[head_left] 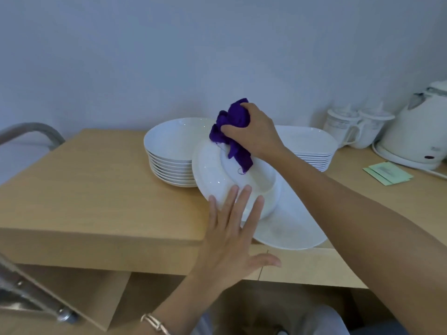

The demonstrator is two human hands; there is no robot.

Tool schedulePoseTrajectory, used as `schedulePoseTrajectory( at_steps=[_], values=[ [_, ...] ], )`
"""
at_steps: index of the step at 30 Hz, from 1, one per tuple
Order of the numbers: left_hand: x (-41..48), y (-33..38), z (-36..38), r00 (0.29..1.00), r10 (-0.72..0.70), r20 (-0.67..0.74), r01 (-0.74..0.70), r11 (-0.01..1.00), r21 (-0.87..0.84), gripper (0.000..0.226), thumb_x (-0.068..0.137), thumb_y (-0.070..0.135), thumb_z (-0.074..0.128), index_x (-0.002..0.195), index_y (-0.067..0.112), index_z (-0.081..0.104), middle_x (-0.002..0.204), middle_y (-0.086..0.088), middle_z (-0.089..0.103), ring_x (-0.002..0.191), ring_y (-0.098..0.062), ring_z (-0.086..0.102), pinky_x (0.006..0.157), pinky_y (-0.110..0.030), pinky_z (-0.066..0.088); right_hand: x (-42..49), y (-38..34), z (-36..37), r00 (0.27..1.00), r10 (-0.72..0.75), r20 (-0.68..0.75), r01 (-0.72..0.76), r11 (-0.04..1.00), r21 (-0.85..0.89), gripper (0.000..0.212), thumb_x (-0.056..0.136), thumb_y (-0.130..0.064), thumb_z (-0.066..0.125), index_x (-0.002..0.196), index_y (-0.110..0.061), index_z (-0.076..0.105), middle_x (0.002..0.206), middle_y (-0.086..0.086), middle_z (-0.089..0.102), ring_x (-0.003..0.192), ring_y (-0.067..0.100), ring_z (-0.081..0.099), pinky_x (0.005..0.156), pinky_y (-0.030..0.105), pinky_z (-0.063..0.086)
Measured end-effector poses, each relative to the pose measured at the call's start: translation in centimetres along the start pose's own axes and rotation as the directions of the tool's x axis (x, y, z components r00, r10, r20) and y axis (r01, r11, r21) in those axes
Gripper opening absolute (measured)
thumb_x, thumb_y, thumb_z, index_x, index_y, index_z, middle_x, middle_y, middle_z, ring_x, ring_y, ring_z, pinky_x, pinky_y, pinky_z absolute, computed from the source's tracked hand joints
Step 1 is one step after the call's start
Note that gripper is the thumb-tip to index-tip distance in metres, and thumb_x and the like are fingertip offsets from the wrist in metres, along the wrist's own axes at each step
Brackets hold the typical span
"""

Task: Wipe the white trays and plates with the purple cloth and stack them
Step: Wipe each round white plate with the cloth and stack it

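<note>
A white plate (212,175) stands tilted on its edge at the middle of the wooden table, its underside toward me. My left hand (232,238) supports its lower rim with straight fingers. My right hand (254,134) grips the bunched purple cloth (232,131) and presses it against the plate's upper part. Below the tilted plate lies a white oval tray (290,228) that juts over the table's front edge. A stack of several white plates (171,160) stands behind on the left. A stack of several white trays (312,148) stands behind on the right, partly hidden by my right arm.
Two lidded white mugs (348,126) and a white electric kettle (416,131) stand at the back right against the wall. Pale green packets (387,172) lie near the kettle. A chair's metal frame (29,134) shows at the left. The wooden table (96,189) has a raised left section.
</note>
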State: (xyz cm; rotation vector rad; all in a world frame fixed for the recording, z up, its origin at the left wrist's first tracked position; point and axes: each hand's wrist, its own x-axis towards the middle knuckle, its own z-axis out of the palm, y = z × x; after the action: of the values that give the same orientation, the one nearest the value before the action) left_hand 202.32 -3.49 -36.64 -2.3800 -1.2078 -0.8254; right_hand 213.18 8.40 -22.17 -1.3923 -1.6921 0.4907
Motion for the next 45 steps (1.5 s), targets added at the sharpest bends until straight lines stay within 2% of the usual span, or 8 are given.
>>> schedulePoseTrajectory(
  at_steps=[6,10,17,23,28,32,37,45],
  values=[
    [0.5,0.1,0.9,0.998,-0.065,0.01,0.063,0.992,0.105,0.097,0.082,0.08,0.022,0.145,0.006,0.028,0.153,-0.017,0.026,0.143,-0.032,0.02,0.113,-0.057,0.017,-3.3,2.4,-2.4,1.0,0.006,-0.009,-0.006,0.999,-0.047,0.054,0.077,-0.027,0.072,0.126,-0.022,0.049,0.104,-0.007,0.054,0.088,0.01,0.052,0.064,0.003,0.038],
    [0.7,0.6,0.7,0.996,-0.085,0.026,0.082,0.989,0.124,0.099,0.081,0.079,0.026,0.146,0.005,0.023,0.154,-0.018,0.022,0.144,-0.033,0.016,0.114,-0.055,0.008,-6.7,4.4,-3.5,0.999,-0.013,0.051,0.019,0.993,-0.12,0.054,0.072,-0.026,0.074,0.122,-0.024,0.053,0.106,0.0,0.053,0.092,0.014,0.056,0.074,0.015,0.046],
    [1.4,1.6,0.7,0.985,-0.171,0.017,0.17,0.983,0.074,0.106,0.076,0.082,0.027,0.148,0.005,0.016,0.154,-0.015,0.017,0.144,-0.03,0.015,0.114,-0.054,0.01,-10.2,4.2,-4.5,0.989,-0.023,0.145,0.035,0.996,-0.084,0.058,0.07,-0.034,0.078,0.123,-0.036,0.053,0.114,-0.016,0.053,0.106,0.002,0.049,0.088,0.013,0.037],
    [2.2,-2.0,-1.7,0.956,-0.288,-0.054,0.289,0.957,-0.003,0.122,0.063,0.089,0.033,0.148,0.007,-0.002,0.155,-0.014,0.01,0.145,-0.029,0.009,0.116,-0.044,0.004,-8.0,0.3,-1.4,0.978,-0.164,0.126,0.165,0.986,0.002,0.062,0.072,-0.034,0.078,0.128,-0.028,0.053,0.104,-0.023,0.052,0.091,-0.008,0.049,0.081,0.001,0.035],
    [3.0,-2.7,-1.4,0.903,-0.43,-0.009,0.429,0.902,-0.045,0.129,0.059,0.084,0.05,0.148,0.015,-0.013,0.158,-0.008,-0.003,0.146,-0.024,-0.003,0.117,-0.044,0.009,-3.9,-0.1,0.2,0.973,-0.209,0.1,0.216,0.974,-0.061,0.067,0.075,-0.035,0.072,0.136,-0.025,0.045,0.121,0.0,0.054,0.112,0.017,0.048,0.097,0.031,0.042],
    [3.1,-2.7,-1.1,0.905,-0.425,-0.022,0.422,0.903,-0.085,0.124,0.059,0.068,0.069,0.149,0.013,0.003,0.157,-0.016,0.005,0.145,-0.024,-0.001,0.114,-0.043,0.012,-2.6,2.7,-0.3,0.993,-0.114,-0.028,0.112,0.993,-0.045,0.057,0.073,-0.038,0.068,0.126,-0.026,0.05,0.11,-0.004,0.054,0.105,0.021,0.052,0.093,0.035,0.044],
    [3.2,-2.5,-1.1,0.905,-0.426,-0.011,0.421,0.898,-0.128,0.122,0.061,0.064,0.073,0.149,0.011,0.007,0.158,-0.016,0.005,0.145,-0.025,-0.004,0.115,-0.043,0.012,-5.1,6.9,-1.6,0.999,-0.007,-0.042,0.006,0.999,-0.032,0.049,0.061,-0.042,0.061,0.107,-0.027,0.056,0.101,0.008,0.058,0.085,0.017,0.055,0.071,0.026,0.041],
    [3.5,-2.3,-1.1,0.89,-0.455,0.003,0.447,0.872,-0.199,0.13,0.058,0.065,0.075,0.15,0.007,0.004,0.159,-0.016,0.009,0.147,-0.023,-0.001,0.12,-0.036,0.008,-8.4,1.4,1.4,0.983,-0.181,-0.001,0.18,0.98,0.079,0.059,0.078,-0.038,0.069,0.13,-0.019,0.047,0.113,-0.014,0.046,0.106,0.002,0.043,0.092,0.012,0.035]
  ],
)
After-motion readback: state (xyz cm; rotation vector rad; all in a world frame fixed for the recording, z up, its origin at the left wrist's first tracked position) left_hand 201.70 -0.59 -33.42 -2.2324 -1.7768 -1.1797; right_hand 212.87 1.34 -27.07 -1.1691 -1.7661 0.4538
